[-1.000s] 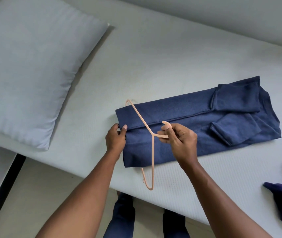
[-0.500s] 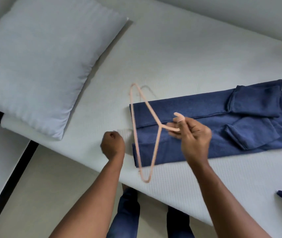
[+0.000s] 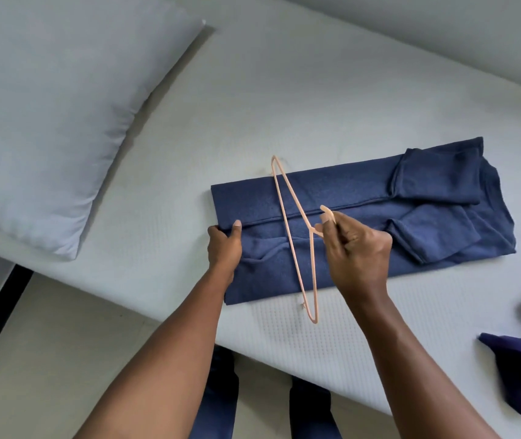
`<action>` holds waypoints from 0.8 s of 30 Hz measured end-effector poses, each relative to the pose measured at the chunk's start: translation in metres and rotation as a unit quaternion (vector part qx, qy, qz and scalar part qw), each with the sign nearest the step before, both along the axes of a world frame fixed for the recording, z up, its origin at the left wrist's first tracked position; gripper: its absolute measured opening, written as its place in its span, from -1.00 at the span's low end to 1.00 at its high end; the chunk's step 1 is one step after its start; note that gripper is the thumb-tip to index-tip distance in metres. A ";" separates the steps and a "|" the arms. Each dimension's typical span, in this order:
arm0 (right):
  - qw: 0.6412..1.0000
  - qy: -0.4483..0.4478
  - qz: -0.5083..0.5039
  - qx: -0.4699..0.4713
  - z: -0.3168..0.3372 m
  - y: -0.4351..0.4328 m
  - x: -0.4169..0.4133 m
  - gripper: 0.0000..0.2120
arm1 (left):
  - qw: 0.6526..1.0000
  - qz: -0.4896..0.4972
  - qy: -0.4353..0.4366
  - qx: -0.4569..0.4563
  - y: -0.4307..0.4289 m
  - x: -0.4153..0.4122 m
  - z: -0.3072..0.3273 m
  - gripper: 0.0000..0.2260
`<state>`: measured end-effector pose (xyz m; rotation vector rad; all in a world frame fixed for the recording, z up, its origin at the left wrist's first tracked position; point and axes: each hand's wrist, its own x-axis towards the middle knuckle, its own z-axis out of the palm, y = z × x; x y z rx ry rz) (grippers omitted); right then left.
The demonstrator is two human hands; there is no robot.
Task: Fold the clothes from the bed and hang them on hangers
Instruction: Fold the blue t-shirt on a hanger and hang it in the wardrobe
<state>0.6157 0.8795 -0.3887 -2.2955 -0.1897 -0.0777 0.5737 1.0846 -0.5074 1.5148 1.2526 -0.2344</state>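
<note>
While right hand (image 3: 357, 248) pinches hanger (image 3: 314, 274), left (image 3: 224, 248) grips shirt (image 3: 363, 188)

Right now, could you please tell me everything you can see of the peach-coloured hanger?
The thin peach-coloured plastic-looking hanger is a triangle of two sloping arms, a straight bottom bar and a hook. The right hand pinches it at the hook and neck, holding it across the folded navy-blue knit garment on the white mattress, its far corner past the garment's far edge and its near corner past the near edge. Whether it touches the cloth is unclear.
</note>
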 end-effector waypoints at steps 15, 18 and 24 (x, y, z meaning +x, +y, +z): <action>0.999 -0.032 0.014 0.019 0.005 -0.006 -0.003 -0.81 | 0.965 -0.173 -0.080 -0.183 -0.088 0.075 0.040 -0.79; 0.999 -0.031 0.036 0.009 -0.001 -0.007 -0.006 -0.85 | 0.941 -0.089 -0.076 -0.316 -0.084 0.065 0.037 -0.66; 0.994 -0.024 0.095 0.040 -0.007 0.016 -0.015 -0.81 | 0.914 0.068 -0.119 -0.382 -0.040 0.031 0.044 -0.22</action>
